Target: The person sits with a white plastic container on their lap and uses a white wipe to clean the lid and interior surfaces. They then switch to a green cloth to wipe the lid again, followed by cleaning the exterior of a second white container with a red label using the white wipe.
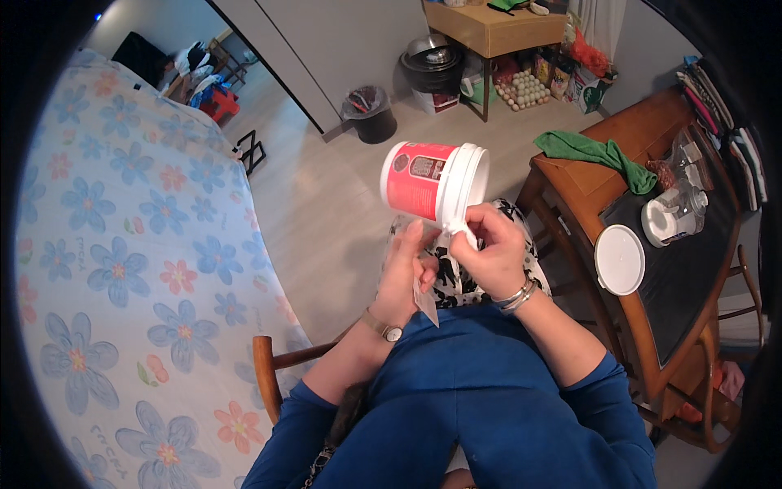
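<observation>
A white plastic tub (421, 180) with a red printed label lies tilted on its side above my lap, its mouth facing right. My right hand (495, 247) pinches the tub's rim, or something white at it, between thumb and fingers. My left hand (406, 263) is below the tub, its fingers partly hidden behind the thumb; a thin translucent piece (427, 305) hangs from this hand. A round white lid (619, 260) rests on the edge of the wooden table to the right, near a clear plastic jar (675, 214).
The wooden table (577, 183) with a green cloth (599, 156) stands at right. A bed with a flowered sheet (153, 257) fills the left. Ahead are a lined waste bin (372, 119), trays of eggs (523, 90) and a small desk (495, 30).
</observation>
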Motion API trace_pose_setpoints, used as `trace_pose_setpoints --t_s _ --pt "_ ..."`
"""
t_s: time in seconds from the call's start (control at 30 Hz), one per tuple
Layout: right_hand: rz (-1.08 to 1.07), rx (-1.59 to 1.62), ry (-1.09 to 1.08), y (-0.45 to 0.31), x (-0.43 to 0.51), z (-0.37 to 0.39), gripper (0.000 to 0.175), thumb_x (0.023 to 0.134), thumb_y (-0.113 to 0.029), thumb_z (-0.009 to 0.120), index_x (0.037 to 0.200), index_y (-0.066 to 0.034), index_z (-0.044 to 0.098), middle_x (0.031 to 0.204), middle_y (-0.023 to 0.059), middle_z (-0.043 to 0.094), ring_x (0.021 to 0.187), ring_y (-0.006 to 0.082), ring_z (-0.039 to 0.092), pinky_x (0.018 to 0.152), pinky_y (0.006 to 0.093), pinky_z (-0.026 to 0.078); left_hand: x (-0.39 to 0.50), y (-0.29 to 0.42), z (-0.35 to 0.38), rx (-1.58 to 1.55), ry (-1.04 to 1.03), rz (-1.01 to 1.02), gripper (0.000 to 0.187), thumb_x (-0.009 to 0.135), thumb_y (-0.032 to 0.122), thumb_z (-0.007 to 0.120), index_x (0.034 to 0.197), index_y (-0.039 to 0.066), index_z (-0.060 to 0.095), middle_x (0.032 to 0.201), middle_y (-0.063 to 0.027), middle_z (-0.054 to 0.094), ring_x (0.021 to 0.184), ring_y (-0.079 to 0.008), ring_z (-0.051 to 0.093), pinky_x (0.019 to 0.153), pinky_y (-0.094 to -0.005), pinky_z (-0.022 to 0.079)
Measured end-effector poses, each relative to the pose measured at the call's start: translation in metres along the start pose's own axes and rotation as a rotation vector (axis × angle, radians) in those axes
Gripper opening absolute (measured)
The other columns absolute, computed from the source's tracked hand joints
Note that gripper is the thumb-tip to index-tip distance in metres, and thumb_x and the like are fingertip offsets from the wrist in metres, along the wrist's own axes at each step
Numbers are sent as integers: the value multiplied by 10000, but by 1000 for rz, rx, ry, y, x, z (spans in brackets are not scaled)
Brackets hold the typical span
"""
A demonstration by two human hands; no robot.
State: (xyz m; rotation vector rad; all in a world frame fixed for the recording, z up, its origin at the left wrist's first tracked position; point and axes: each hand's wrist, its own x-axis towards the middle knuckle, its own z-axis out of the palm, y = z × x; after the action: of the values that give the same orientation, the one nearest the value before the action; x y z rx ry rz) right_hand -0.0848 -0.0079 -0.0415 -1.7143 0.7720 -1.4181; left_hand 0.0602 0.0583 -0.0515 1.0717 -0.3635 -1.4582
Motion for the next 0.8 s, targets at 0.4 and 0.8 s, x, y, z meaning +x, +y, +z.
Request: trace_pose_setpoints --t_s 0.4,0.8 --pt "26 -15 -206 8 -39 12 186 741 -35 740 913 1 677 773 71 643 668 172 650 586 298 515 6 -7 -5 7 -159 199 608 1026 523 597 1399 46 530 1230 -111 679 1036 -209 703 862 -380 610" --pt "663 710 -207 -7 -2 -8 203 855 52 695 1058 49 700 857 -25 690 709 9 605 621 178 477 1 -17 -1 128 112 407 421 923 357 791 1166 55 627 928 -8 669 538 -24 510 394 -189 326"
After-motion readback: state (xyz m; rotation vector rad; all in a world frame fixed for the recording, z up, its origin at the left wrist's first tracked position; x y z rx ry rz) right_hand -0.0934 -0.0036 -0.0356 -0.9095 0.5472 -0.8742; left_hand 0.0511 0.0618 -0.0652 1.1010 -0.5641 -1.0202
